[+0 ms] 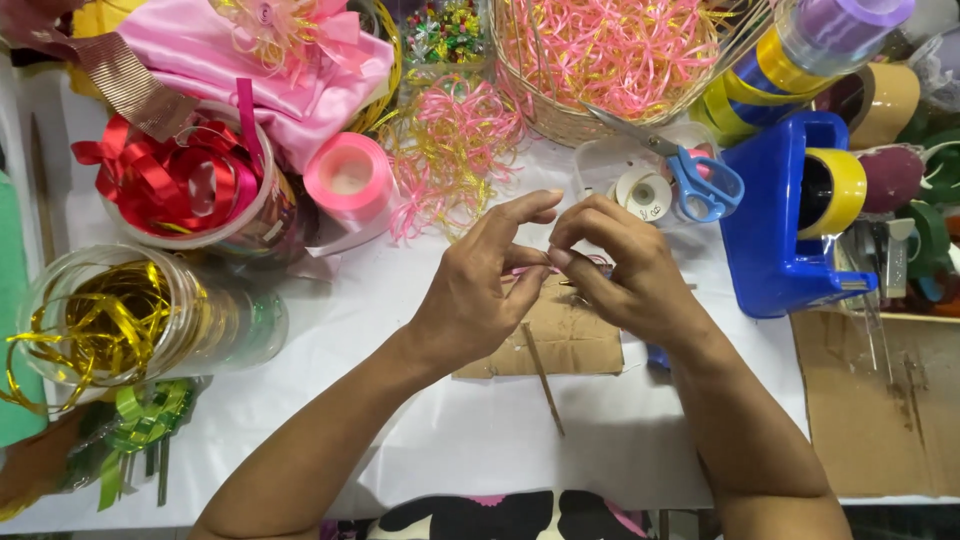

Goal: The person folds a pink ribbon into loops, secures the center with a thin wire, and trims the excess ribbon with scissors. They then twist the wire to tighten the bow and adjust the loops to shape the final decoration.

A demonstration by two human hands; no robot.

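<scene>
My left hand (480,290) and my right hand (625,270) meet at the fingertips over the middle of the white table (400,430). Between them they pinch a thin pink ribbon strand (528,270), mostly hidden by the fingers. Under the hands lies a brown cardboard piece (570,345), and a thin wooden stick (543,378) slants across its lower edge toward me.
Blue-handled scissors (690,175) lie behind my right hand. A blue tape dispenser (790,230) with a yellow roll stands to the right. A pink ribbon roll (350,175), a tub of red ribbon (185,180), a jar of gold ribbon (120,320) and a basket of curled ribbon (600,60) crowd the left and back.
</scene>
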